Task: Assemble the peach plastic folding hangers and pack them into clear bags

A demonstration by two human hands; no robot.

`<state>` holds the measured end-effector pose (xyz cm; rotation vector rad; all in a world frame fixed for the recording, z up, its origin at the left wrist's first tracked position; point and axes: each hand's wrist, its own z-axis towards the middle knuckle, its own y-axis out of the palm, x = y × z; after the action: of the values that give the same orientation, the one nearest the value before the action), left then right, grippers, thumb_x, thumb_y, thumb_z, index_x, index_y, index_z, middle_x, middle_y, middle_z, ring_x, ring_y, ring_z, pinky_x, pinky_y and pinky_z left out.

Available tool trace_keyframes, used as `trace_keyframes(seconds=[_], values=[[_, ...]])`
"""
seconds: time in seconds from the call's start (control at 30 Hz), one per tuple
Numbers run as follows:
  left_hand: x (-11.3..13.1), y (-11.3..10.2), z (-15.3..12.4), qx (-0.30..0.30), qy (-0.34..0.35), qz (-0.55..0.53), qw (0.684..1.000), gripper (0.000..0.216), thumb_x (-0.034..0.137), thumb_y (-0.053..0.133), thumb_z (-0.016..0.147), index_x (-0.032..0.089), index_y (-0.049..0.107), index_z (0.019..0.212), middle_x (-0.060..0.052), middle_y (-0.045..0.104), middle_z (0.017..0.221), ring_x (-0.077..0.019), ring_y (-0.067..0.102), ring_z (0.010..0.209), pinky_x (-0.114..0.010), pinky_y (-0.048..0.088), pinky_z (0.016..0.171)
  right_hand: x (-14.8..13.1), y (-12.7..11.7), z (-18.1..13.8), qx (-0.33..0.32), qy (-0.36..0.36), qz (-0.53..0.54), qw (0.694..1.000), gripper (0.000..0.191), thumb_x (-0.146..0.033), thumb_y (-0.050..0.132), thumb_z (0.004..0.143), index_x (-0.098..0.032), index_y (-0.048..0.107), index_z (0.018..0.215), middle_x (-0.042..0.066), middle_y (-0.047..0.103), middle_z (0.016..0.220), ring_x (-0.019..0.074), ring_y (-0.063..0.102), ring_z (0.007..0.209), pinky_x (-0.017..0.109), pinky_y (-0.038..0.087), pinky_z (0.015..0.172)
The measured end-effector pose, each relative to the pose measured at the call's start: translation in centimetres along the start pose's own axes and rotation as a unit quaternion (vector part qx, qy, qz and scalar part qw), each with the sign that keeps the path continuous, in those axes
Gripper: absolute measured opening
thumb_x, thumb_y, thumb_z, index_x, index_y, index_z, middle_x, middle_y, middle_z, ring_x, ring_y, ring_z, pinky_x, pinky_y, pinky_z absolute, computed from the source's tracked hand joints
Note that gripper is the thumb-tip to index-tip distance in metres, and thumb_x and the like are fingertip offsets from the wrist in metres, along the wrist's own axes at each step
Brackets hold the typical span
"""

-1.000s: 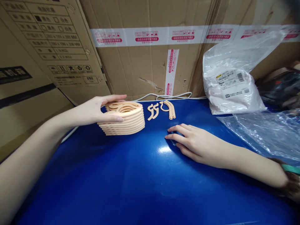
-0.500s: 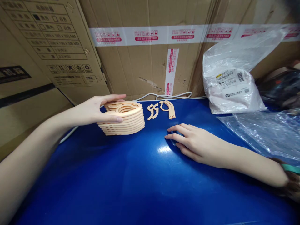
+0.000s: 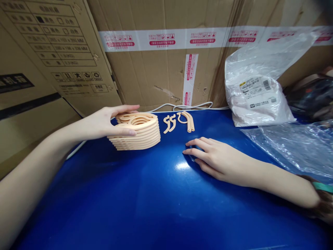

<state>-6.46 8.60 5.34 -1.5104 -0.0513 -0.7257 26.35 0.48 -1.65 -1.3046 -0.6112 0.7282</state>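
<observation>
A neat stack of beige plastic folding hangers [image 3: 140, 136] lies on the blue table [image 3: 145, 201], left of the middle. My left hand [image 3: 111, 121] grips its upper left end, the thumb on the near side and the fingers along the far side, partly hidden. Just right of the stack lie two small curved beige hook pieces [image 3: 170, 124]. Beside them is a beige hanger part with a ring-like hook and two long arms [image 3: 187, 121]. My right hand [image 3: 208, 154] rests on the bare blue surface in front of these parts, fingers apart and holding nothing.
Cardboard boxes [image 3: 145, 73] stand along the back and left. A white cable [image 3: 192, 107] runs at their foot. At the right are a white plastic bag with a label [image 3: 257, 100], a sheet of clear plastic [image 3: 293, 146] and a dark object [image 3: 309, 97].
</observation>
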Motion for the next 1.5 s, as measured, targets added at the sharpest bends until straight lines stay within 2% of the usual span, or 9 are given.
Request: trace_keyframes(seconds=[0.17, 0.3, 0.73, 1.1, 1.3, 1.4, 1.47, 1.5], values=[[0.2, 0.0, -0.2, -0.020, 0.021, 0.004, 1.000, 0.089, 0.062, 0.069, 0.074, 0.022, 0.038, 0.147, -0.005, 0.048, 0.148, -0.0300, 0.047, 0.132, -0.041, 0.036, 0.112, 0.0, -0.1, 0.0, 0.003, -0.002, -0.002, 1.000, 0.036, -0.019, 0.046, 0.094, -0.017, 0.057, 0.128, 0.016, 0.057, 0.127, 0.0272, 0.059, 0.108, 0.047, 0.051, 0.090], [0.1, 0.0, -0.2, -0.025, 0.022, 0.004, 0.999, 0.092, 0.064, 0.070, 0.072, 0.022, 0.036, 0.148, -0.005, 0.045, 0.150, -0.0315, 0.044, 0.135, -0.043, 0.035, 0.113, 0.0, 0.0, 0.0, 0.009, -0.003, 0.001, 1.000, 0.036, -0.018, 0.048, 0.093, -0.017, 0.057, 0.128, 0.015, 0.057, 0.127, 0.0268, 0.060, 0.107, 0.047, 0.052, 0.090], [0.6, -0.2, -0.7, -0.010, 0.012, 0.010, 1.000, 0.090, 0.064, 0.068, 0.074, 0.020, 0.039, 0.147, -0.005, 0.048, 0.148, -0.0308, 0.046, 0.133, -0.041, 0.035, 0.113, -0.1, 0.0, 0.0, -0.002, -0.001, -0.003, 1.000, 0.036, -0.019, 0.045, 0.095, -0.016, 0.056, 0.129, 0.015, 0.056, 0.129, 0.0271, 0.059, 0.108, 0.047, 0.051, 0.091], [-0.8, -0.1, 0.1, -0.012, 0.009, -0.001, 1.000, 0.090, 0.061, 0.073, 0.067, 0.030, 0.042, 0.146, -0.004, 0.049, 0.147, -0.0335, 0.046, 0.134, -0.040, 0.039, 0.110, -0.1, -0.1, 0.0, 0.013, -0.002, 0.001, 1.000, 0.036, -0.017, 0.049, 0.093, -0.016, 0.058, 0.127, 0.016, 0.058, 0.126, 0.0270, 0.061, 0.106, 0.047, 0.052, 0.089], [-0.9, -0.3, -0.3, -0.022, 0.047, -0.019, 0.998, 0.093, 0.058, 0.073, 0.071, 0.032, 0.031, 0.149, -0.004, 0.045, 0.150, -0.0294, 0.043, 0.136, -0.039, 0.034, 0.113, 0.0, 0.0, 0.0, 0.009, -0.002, 0.000, 1.000, 0.036, -0.018, 0.048, 0.094, -0.017, 0.057, 0.128, 0.015, 0.057, 0.128, 0.0270, 0.060, 0.108, 0.047, 0.052, 0.090], [1.0, -0.5, -1.5, 0.025, 0.070, -0.009, 0.997, 0.093, 0.059, 0.070, 0.075, 0.030, 0.025, 0.151, -0.004, 0.032, 0.158, -0.0299, 0.033, 0.142, -0.043, 0.024, 0.118, 0.0, 0.0, 0.0, 0.003, 0.000, 0.001, 1.000, 0.036, -0.018, 0.047, 0.094, -0.017, 0.057, 0.129, 0.015, 0.056, 0.128, 0.0272, 0.060, 0.108, 0.048, 0.051, 0.090], [3.0, 0.1, -2.3, 0.100, 0.106, 0.029, 0.989, 0.086, 0.059, 0.067, 0.078, 0.029, 0.030, 0.149, -0.002, 0.032, 0.157, -0.0299, 0.028, 0.144, -0.044, 0.017, 0.120, 0.0, -0.1, 0.0, 0.000, 0.000, 0.002, 1.000, 0.037, -0.018, 0.047, 0.094, -0.017, 0.056, 0.130, 0.015, 0.056, 0.128, 0.0269, 0.060, 0.108, 0.047, 0.051, 0.090], [4.1, 0.7, -2.8, 0.145, 0.143, 0.053, 0.978, 0.079, 0.057, 0.065, 0.081, 0.027, 0.034, 0.147, -0.003, 0.037, 0.154, -0.0291, 0.030, 0.143, -0.043, 0.019, 0.120, -0.1, -0.1, 0.0, 0.000, 0.000, 0.004, 1.000, 0.037, -0.018, 0.047, 0.094, -0.017, 0.056, 0.130, 0.015, 0.056, 0.128, 0.0267, 0.060, 0.108, 0.047, 0.051, 0.091]])
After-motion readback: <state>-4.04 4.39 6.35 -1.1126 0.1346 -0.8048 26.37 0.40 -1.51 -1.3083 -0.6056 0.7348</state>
